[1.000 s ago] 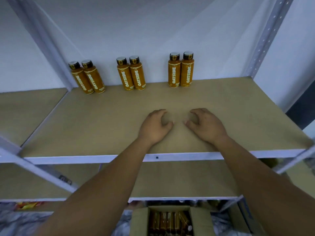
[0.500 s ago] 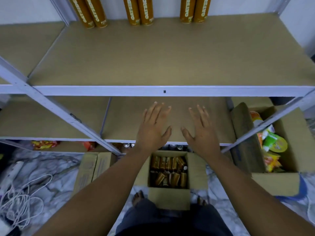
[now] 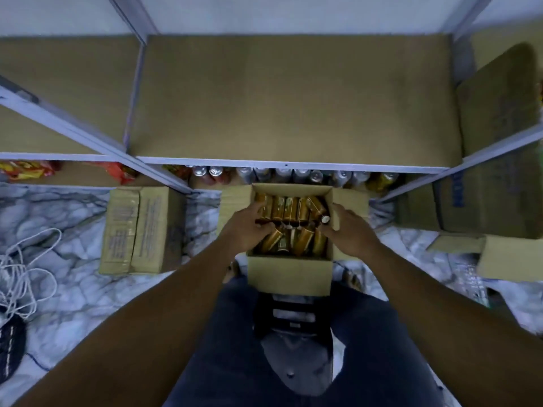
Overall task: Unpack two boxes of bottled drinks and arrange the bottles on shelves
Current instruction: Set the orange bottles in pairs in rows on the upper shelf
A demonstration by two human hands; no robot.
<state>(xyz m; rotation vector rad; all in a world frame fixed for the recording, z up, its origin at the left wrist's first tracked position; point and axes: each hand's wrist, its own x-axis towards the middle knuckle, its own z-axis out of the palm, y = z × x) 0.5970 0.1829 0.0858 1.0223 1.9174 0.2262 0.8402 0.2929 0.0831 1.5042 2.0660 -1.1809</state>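
Bottles [image 3: 289, 207] lie packed in the open box [image 3: 289, 274] on the floor, at 6 o'clock from the shelf [image 3: 293, 98]. Both hands have come down into it. The left hand [image 3: 249, 227] curls round one at 9 o'clock and the right hand [image 3: 351, 233] pinches a cap at 3 o'clock, so another pickup is likely starting.

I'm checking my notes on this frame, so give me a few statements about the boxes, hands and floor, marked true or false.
1. The left hand and right hand both reach into the open box. True.
2. The open box is empty. False: it holds bottles.
3. A closed box lies on the floor left of the open one. True.
4. The white cable lies on a shelf. False: it lies on the floor.
5. Cans stand behind the open box. True.
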